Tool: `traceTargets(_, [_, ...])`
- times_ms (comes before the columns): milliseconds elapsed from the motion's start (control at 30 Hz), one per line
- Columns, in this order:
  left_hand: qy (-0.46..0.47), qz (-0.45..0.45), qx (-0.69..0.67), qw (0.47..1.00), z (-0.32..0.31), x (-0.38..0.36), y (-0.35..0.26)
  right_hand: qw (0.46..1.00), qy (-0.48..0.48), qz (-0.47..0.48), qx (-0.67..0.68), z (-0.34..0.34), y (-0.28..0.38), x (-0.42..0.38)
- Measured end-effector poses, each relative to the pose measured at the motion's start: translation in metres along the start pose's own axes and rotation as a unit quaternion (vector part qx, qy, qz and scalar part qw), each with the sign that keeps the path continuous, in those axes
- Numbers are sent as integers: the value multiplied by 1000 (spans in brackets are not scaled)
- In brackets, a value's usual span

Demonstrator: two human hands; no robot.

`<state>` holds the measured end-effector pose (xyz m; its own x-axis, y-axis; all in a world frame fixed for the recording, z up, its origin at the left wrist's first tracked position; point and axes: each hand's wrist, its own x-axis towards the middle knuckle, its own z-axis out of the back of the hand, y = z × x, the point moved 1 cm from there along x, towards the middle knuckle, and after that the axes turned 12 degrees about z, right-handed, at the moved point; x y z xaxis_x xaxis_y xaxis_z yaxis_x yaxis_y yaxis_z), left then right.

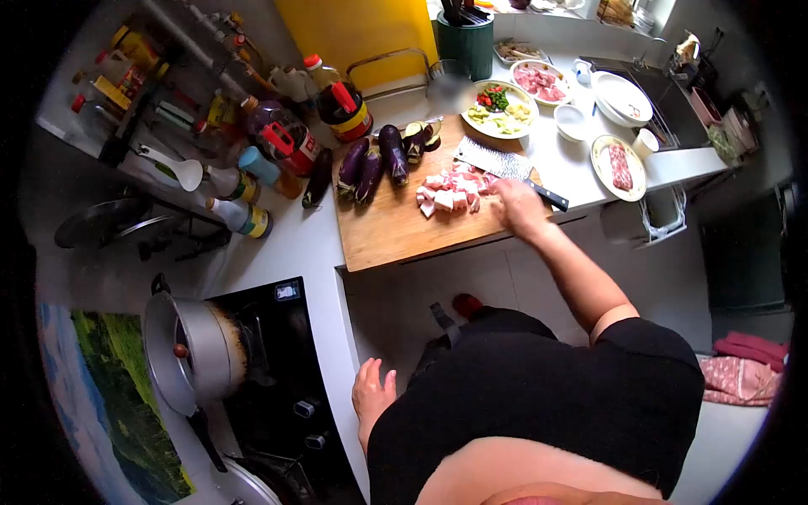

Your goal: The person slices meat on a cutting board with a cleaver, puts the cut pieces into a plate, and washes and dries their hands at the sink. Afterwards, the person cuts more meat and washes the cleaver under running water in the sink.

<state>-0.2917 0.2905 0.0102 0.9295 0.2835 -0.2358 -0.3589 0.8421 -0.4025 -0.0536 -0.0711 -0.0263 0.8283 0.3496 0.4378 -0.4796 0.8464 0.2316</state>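
Observation:
My right hand [518,208] is at the right end of a pile of chopped pink-and-white meat [450,192] on a wooden cutting board [396,231]. Its fingers are curled down against the pile's edge, and what they grip, if anything, is hidden. Just beyond it lies a cleaver [497,160], flat on the board, its black handle pointing right past the hand. Whole purple eggplants [393,156] and a cut one [417,141] rest along the board's back left. My left hand [373,396] hangs near my body beside the counter edge, fingers apart, holding nothing.
Behind the board stand a plate of chopped vegetables [501,122], a plate of meat [539,82] and a white bowl [572,122]. Another meat plate [619,168] sits right, near the sink [682,101]. Bottles [345,114] line the left; a pot [198,345] stands on the stove [278,370].

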Motion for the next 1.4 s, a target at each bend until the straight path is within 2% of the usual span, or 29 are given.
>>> traceTargets(33, [14, -8, 3, 1000, -5, 0, 7, 996, 49, -34, -72, 5, -12, -6])
traceTargets(67, [28, -14, 7, 999, -6, 0, 12, 990, 78, -76, -86, 7, -25, -14])
traceTargets(100, [28, -20, 7, 999, -6, 0, 13, 969, 142, -158, -124, 3, -35, -19])
traceTargets(167, [63, -35, -10, 997, -8, -1, 14, 959, 201, -170, -110, 11, -45, -26])
traceTargets(200, [71, -46, -16, 996, -11, 0, 17, 966, 154, -179, -102, 4, -53, -34])
traceTargets(300, [96, -103, 0, 990, -25, 12, 23, 954, 187, -204, -114, 4, -59, -37])
traceTargets(433, [98, -190, 20, 977, -24, 28, 6, 969, 117, -195, -93, 4, -64, -37])
traceTargets(500, [89, -202, 26, 975, -24, 36, -6, 971, 127, -195, -60, 22, -55, -35])
traceTargets(567, [76, -214, 34, 973, -27, 46, -23, 982, 89, -160, -44, 29, -56, -37])
traceTargets(633, [72, -213, 33, 974, -35, 55, -43, 990, 7, -137, 23, 44, -55, -46])
traceTargets(700, [71, -210, 32, 975, -44, 68, -72, 976, -47, -180, 116, 70, -55, -48])
traceTargets(733, [71, -206, 32, 975, -48, 72, -87, 974, -47, -185, 119, 83, -57, -49])
traceTargets(767, [61, -199, 4, 978, -50, 78, -111, 953, -79, -224, 189, 97, -66, -47])
traceTargets(800, [47, -217, -4, 975, -56, 90, -134, 925, -114, -258, 254, 107, -85, -44])
traceTargets(833, [34, -234, -11, 972, -61, 101, -157, 920, -170, -239, 262, 105, -110, -45])
traceTargets(900, [32, -253, -26, 967, -66, 126, -220, 844, -175, -301, 408, 118, -161, -38])
traceTargets(933, [12, -313, -45, 949, -71, 141, -254, 835, -172, -334, 403, 127, -181, -30])
traceTargets(967, [14, -361, -51, 931, -74, 156, -290, 829, -171, -325, 422, 136, -203, -23])
traceTargets(1000, [57, -352, -44, 933, -71, 164, -335, 838, -129, -337, 410, 146, -228, -16])
traceTargets(1033, [12, -436, -50, 898, -82, 183, -366, 846, -84, -348, 395, 155, -251, -9])
traceTargets(1067, [21, -462, -75, 883, -83, 194, -408, 849, -78, -340, 397, 159, -268, 1])
traceTargets(1100, [73, -426, -110, 895, -98, 213, -436, 878, -34, -333, 343, 155, -292, 7])
traceTargets(1133, [162, -316, -182, 917, -117, 230, -465, 936, -16, -279, 213, 145, -314, 11])
traceTargets(1167, [212, -279, -236, 906, -142, 258, -488, 973, 1, -219, 78, 137, -331, 15])
traceTargets(1200, [317, -117, -320, 885, -160, 275, -515, 956, 68, -259, 119, 152, -333, 30])
traceTargets(1233, [415, -23, -379, 827, -172, 288, -539, 956, 67, -259, 120, 157, -338, 37])
traceTargets(1267, [403, 56, -431, 806, -180, 290, -559, 955, 90, -262, 107, 159, -344, 43])
traceTargets(1300, [452, 96, -433, 774, -203, 312, -567, 953, 113, -265, 95, 161, -349, 49])
traceTargets(1400, [435, 205, -472, 739, -239, 325, -591, 945, 157, -273, 85, 170, -359, 65])
